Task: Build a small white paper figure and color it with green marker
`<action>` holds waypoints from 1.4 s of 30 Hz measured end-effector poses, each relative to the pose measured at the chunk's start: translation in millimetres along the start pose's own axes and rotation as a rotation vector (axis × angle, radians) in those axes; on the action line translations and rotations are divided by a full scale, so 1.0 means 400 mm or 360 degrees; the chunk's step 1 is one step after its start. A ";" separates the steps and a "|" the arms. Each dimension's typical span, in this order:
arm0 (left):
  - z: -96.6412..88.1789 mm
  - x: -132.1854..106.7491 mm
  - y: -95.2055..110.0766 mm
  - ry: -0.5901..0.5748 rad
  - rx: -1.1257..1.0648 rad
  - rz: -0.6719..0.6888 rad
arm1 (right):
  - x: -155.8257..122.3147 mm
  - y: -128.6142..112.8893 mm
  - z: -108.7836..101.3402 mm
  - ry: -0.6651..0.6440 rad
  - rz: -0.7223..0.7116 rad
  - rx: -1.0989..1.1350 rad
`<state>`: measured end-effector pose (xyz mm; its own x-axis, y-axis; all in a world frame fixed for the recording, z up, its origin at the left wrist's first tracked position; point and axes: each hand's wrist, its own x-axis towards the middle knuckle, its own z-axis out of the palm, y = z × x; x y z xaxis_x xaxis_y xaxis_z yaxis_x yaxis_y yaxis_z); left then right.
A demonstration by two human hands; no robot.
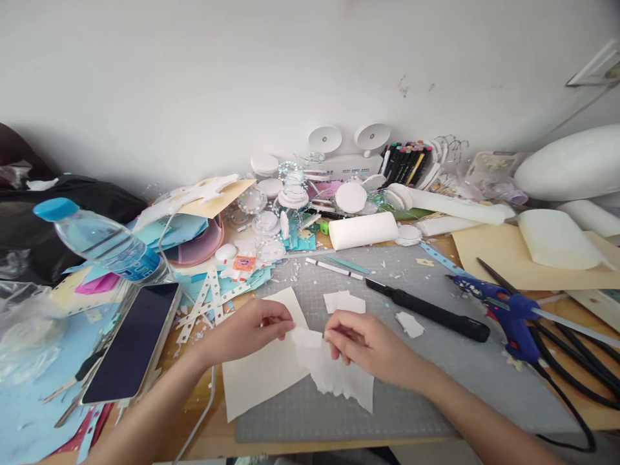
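A: In the hands?

B: Pinched between the thumb and forefinger of the left hand [252, 327], a small slip of thin white paper [307, 338]. Clamped at its opposite edge by the right hand [362, 339], with the other fingers curled in. Directly beneath, a ragged-edged white paper sheet [345, 382].

A: Hard to make out?

B: Very, white against white. Cannot tell whether joined to the ragged sheet or separate. Partly covered by the ragged sheet and the left hand, a cream rectangular paper sheet [264, 378].

A: And cut off?

B: At the bottom, both bare forearms [169, 395]. Along the right edge, the handles of black scissors [496, 275], crossed partway by a blue glue gun [506, 310]; above them, a big smooth white rounded object [576, 165], impossible to identify. At far left, a crumpled clear plastic bag [26, 329], contents unclear.

A: Underneath?

B: A grey gridded cutting mat [411, 397] on a light wooden desk [196, 403]. Right of the hands on the mat, a black craft knife [436, 313]. To the left, a dark-screened phone [133, 342] near a blue-capped clear plastic bottle [113, 245].

A: Beyond?

B: Against a plain, scuffed white wall [217, 77], white discs [351, 197] and beaded pieces, too jumbled to count.
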<state>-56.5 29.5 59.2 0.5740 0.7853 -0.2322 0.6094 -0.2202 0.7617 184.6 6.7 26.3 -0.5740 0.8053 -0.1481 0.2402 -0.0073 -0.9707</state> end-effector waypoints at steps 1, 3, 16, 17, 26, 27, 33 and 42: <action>-0.002 -0.002 -0.002 0.0013 0.0106 0.0031 | -0.012 0.003 -0.004 0.0040 -0.0031 -0.0078; -0.002 -0.009 -0.008 0.0169 0.0281 0.0078 | -0.044 0.012 -0.016 0.0168 -0.0109 -0.0207; 0.121 -0.020 -0.007 0.0351 0.0796 0.0160 | -0.293 0.120 -0.002 0.0942 -0.0381 -0.1182; 0.124 -0.011 -0.004 0.0334 0.0840 0.0150 | -0.288 0.121 0.016 0.0854 -0.0381 -0.1188; 0.086 -0.038 0.026 0.0670 0.0037 0.0100 | -0.180 0.062 0.051 0.0408 -0.0451 -0.1278; 0.078 -0.045 0.034 0.0694 -0.0097 0.0057 | -0.170 0.051 0.042 0.0467 -0.0476 -0.1202; 0.051 -0.045 0.076 0.0479 -0.0559 -0.0008 | -0.059 -0.035 0.026 0.0521 -0.0497 -0.0346; 0.082 0.013 0.048 0.0478 -0.0458 0.0074 | 0.068 -0.025 0.000 0.0105 -0.0151 0.0120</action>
<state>-24.0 10.4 52.6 0.3865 0.9214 -0.0394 0.3843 -0.1220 0.9151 166.4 28.5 32.0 -0.5378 0.8419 -0.0447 0.1263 0.0281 -0.9916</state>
